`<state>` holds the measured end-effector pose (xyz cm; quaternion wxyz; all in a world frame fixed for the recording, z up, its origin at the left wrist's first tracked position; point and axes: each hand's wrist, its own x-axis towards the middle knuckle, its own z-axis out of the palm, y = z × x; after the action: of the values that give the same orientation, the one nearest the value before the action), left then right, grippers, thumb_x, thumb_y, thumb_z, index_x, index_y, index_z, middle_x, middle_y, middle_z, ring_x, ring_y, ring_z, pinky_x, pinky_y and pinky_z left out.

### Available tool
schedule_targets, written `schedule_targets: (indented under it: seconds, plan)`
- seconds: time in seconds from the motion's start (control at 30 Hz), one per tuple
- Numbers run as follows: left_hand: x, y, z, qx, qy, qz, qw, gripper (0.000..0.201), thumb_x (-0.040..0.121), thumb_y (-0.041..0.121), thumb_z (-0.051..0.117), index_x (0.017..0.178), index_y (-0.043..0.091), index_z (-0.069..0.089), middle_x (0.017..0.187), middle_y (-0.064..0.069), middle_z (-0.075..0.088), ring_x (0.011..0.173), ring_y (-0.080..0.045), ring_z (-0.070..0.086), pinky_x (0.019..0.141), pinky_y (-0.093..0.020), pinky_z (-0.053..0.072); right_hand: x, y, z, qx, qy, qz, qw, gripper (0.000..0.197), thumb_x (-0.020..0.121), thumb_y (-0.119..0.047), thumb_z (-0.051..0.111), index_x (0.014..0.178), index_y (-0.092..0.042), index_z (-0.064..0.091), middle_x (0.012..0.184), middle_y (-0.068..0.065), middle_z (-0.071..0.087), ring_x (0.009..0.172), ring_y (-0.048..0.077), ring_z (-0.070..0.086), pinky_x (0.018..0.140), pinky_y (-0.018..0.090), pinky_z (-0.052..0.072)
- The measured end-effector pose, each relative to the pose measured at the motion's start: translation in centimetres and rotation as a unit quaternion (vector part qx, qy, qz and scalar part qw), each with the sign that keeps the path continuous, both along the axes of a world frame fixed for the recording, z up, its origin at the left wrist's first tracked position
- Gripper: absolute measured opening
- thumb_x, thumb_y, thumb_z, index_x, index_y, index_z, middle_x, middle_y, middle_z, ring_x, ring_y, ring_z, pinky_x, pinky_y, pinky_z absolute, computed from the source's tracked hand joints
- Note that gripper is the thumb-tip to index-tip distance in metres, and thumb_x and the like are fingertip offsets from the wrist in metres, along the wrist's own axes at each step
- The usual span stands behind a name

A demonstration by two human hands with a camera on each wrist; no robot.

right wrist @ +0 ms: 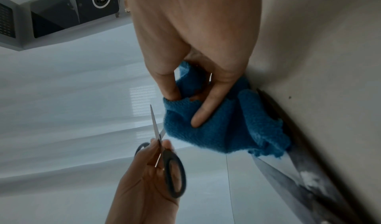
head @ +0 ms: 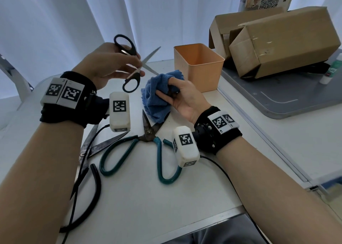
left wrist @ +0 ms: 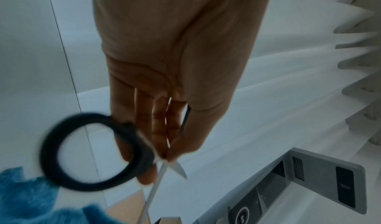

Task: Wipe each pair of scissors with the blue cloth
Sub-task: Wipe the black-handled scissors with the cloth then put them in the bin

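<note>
My left hand point(head: 139, 66) holds a small pair of black-handled scissors point(head: 151, 55) up off the white table point(head: 166, 197), pinched near the pivot, blades spread apart. In the left wrist view its handle ring point(left wrist: 47, 156) is blurred below my fingers. Just to the right, my right hand point(head: 166, 88) grips the bunched blue cloth point(head: 155, 103), whose lower folds hang onto the table. The cloth point(right wrist: 216, 129) is close beside the blades without clearly touching them. Large green-handled scissors point(head: 148, 134) lie partly open below the cloth. A dark, black-handled pair point(head: 98, 145) lies at the left.
An orange bin point(head: 203, 77) stands right behind the cloth. Cardboard boxes point(head: 286, 40) and a small white bottle point(head: 333, 67) sit on a grey board point(head: 296, 99) at the right. Black cables run along the table near the front left.
</note>
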<state>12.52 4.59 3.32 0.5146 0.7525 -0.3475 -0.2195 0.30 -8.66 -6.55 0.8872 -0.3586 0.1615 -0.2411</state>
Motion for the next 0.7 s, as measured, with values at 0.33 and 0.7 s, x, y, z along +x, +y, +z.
schedule_targets:
  seconds: [0.33,0.7]
  plan:
    - [0.88,0.69,0.43,-0.045,0.048,0.027,0.997,0.007,0.086,0.005,0.070,0.091,0.010,0.068,0.080,-0.002,0.068,0.074,-0.016,0.067,0.075,-0.023,0.057,0.12,-0.52,-0.29,-0.009,-0.007,0.006,1.000,0.024,0.086,0.004,0.047,0.106,-0.008,0.051,0.099,0.014,0.054,0.091,0.026,0.058,0.085,0.042,0.059]
    - [0.72,0.85,0.22,0.044,-0.007,0.004,0.999,0.019,0.085,0.010,0.072,0.103,0.008,0.074,0.091,-0.005,0.070,0.065,-0.008,0.058,0.077,-0.024,0.047,-0.11,-0.51,0.20,-0.002,-0.008,0.008,1.000,0.031,0.092,-0.029,0.053,0.111,-0.006,0.060,0.109,0.016,0.060,0.106,0.027,0.060,0.098,0.044,0.052]
